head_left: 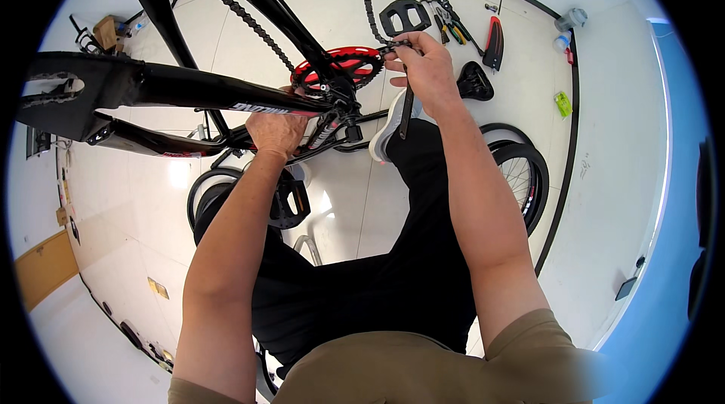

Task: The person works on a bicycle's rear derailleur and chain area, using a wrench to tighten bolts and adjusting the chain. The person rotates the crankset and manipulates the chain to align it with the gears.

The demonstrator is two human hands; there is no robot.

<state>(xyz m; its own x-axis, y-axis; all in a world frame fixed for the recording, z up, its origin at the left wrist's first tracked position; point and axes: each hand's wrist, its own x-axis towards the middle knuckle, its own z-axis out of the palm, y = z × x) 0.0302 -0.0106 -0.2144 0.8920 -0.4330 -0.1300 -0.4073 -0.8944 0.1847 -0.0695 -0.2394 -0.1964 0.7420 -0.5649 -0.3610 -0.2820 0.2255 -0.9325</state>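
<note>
- Head view: pale tiled floor (362,208) spreads under the work, with loose parts laid around it, probably so that they lie within reach yet away from the feet.
- Black bicycle frame (204,87) slants in from the upper left, its crank end between the person's two hands, which likely puts that end where both can reach it.
- Wheel (518,176), off the frame, lies on the right beyond the forearm.
- Chain (368,4) hangs in one run from above and meets the chainring (349,51); another run slopes along the frame at the left. The red chainring faces the right hand (430,72).
- Saddle (476,81) rests on the floor, just past the right wrist.
- Left hand (278,132) reaches beneath the frame, perhaps to steady it; its fingers are mostly hidden behind, so their grip cannot be told.
- Right hand has thumb and fingers pinched on the chain beside the chainring's edge — a fingertip hold that seems suited to guiding small links.
- Pedal (405,17) shows just beyond that hand, pliers (453,30) beside it.
- Dark, narrow bar (408,109) hangs below the right palm; its exact kind is unclear.
</note>
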